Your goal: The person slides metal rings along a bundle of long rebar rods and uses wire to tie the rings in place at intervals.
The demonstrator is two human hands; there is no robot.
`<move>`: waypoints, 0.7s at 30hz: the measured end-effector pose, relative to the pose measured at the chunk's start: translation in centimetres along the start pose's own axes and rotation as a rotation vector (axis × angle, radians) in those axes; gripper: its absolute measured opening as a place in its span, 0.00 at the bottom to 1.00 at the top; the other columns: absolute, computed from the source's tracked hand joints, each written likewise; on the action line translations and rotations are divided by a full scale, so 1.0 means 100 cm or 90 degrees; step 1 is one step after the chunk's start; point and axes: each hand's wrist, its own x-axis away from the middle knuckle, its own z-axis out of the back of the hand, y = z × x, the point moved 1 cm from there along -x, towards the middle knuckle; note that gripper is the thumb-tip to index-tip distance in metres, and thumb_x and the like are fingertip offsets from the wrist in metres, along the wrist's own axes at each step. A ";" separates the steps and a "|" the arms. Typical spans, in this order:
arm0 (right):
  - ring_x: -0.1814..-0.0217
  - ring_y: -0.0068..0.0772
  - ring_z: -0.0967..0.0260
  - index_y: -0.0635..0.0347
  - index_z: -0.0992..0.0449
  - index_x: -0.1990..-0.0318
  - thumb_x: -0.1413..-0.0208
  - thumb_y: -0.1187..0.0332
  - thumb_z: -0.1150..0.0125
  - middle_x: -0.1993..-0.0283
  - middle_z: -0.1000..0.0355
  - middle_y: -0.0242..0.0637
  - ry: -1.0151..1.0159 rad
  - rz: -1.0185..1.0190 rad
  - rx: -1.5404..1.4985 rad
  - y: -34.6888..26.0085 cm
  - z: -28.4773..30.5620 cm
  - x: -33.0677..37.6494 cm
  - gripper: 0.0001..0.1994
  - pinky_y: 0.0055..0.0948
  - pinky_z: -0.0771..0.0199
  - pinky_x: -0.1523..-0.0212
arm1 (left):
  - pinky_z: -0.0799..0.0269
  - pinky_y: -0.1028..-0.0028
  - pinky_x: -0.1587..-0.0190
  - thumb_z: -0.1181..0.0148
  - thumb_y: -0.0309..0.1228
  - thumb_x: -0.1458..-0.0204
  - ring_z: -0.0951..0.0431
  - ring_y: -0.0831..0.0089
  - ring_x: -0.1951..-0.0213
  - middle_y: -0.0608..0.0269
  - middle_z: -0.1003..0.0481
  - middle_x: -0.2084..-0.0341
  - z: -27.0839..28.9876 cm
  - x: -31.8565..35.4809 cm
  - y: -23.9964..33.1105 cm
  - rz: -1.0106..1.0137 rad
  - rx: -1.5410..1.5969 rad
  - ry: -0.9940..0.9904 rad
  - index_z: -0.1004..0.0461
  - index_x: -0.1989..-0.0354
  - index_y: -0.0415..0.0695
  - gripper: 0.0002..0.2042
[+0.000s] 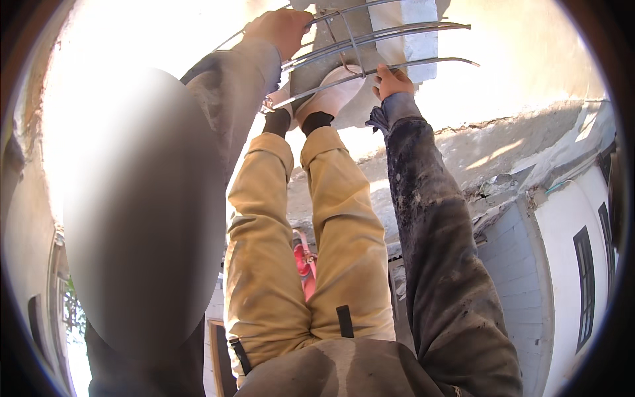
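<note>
A rebar cage [370, 41] of several long grey steel bars, tied by thin bent stirrups, spans the top of the head view just beyond my feet. My left hand [279, 32] is closed on its far bar, near a stirrup. At the nearest bar, my right hand [393, 84] pinches the rod with thumb and fingers, to the right of a stirrup. My pale shoes [340, 86] stand on the ground under the near bars. A large grey blur covers much of my left sleeve [231, 86].
A whitish block [418, 40] lies beyond the cage on the sunlit ground. Broken concrete edging [489, 188] runs along the right. A white building wall [562, 231] with dark windows stands there. Something pink and red [304, 261] shows between my legs.
</note>
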 end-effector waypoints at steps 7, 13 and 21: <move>0.61 0.27 0.31 0.56 0.30 0.60 0.49 0.63 0.39 0.62 0.29 0.29 -0.006 -0.062 -0.053 -0.015 -0.008 0.017 0.12 0.28 0.27 0.68 | 0.29 0.63 0.59 0.51 0.32 0.47 0.24 0.60 0.61 0.62 0.25 0.65 -0.008 0.003 -0.009 -0.021 -0.046 0.014 0.28 0.56 0.54 0.11; 0.67 0.26 0.31 0.64 0.32 0.56 0.48 0.61 0.41 0.64 0.29 0.34 -0.031 -0.025 -0.020 -0.009 0.001 0.023 0.18 0.26 0.29 0.72 | 0.38 0.62 0.49 0.43 0.29 0.56 0.36 0.56 0.53 0.53 0.33 0.57 -0.020 0.046 -0.018 0.007 0.159 0.312 0.35 0.52 0.43 0.20; 0.70 0.25 0.30 0.63 0.28 0.58 0.51 0.64 0.44 0.66 0.27 0.37 -0.105 0.024 0.230 0.049 0.015 0.043 0.15 0.24 0.30 0.69 | 0.35 0.68 0.56 0.44 0.29 0.58 0.33 0.66 0.58 0.52 0.38 0.57 -0.082 0.172 -0.045 0.592 0.474 0.304 0.34 0.55 0.38 0.19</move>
